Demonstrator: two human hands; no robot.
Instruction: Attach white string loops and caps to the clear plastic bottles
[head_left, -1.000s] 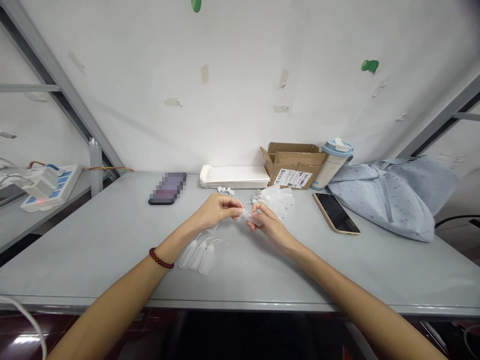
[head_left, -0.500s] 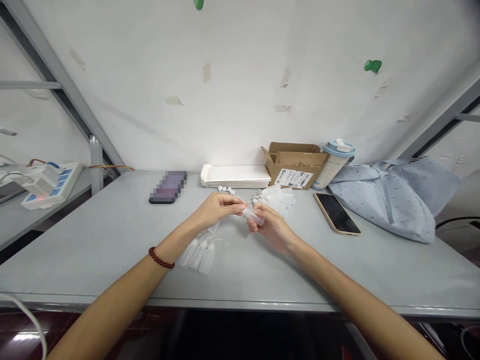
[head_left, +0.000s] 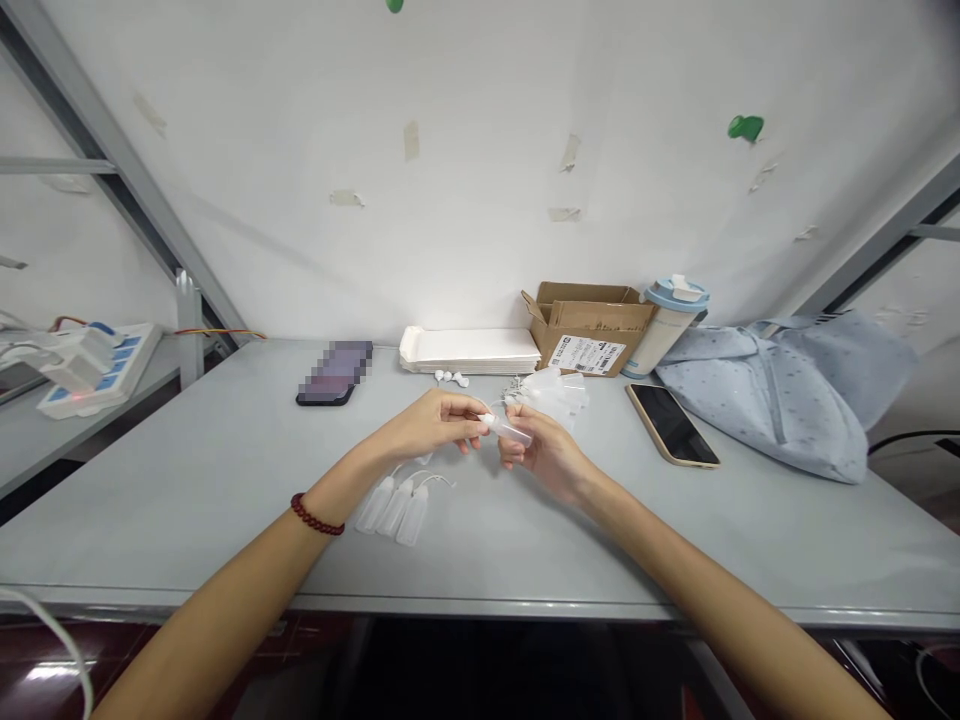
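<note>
My right hand (head_left: 546, 455) is closed round a small clear plastic bottle (head_left: 511, 431), held above the grey table (head_left: 225, 470). My left hand (head_left: 431, 422) pinches the bottle's white cap end with thumb and fingertips. Three finished small bottles (head_left: 394, 506) with tethered caps lie on the table just below my left wrist. A heap of several more clear bottles (head_left: 559, 392) lies behind my right hand. A few small white caps (head_left: 451, 378) lie farther back.
Along the back wall sit a dark phone (head_left: 335, 374), a flat white stack (head_left: 470, 350), an open cardboard box (head_left: 589, 328) and a blue-lidded cup (head_left: 666, 327). A second phone (head_left: 672, 425) and a pale blue bag (head_left: 780, 390) lie right. A power strip (head_left: 90, 365) sits on the left bench.
Both hands stayed together over the table; the bottle in my right hand has turned to point left and my left fingers have closed on its cap end.
</note>
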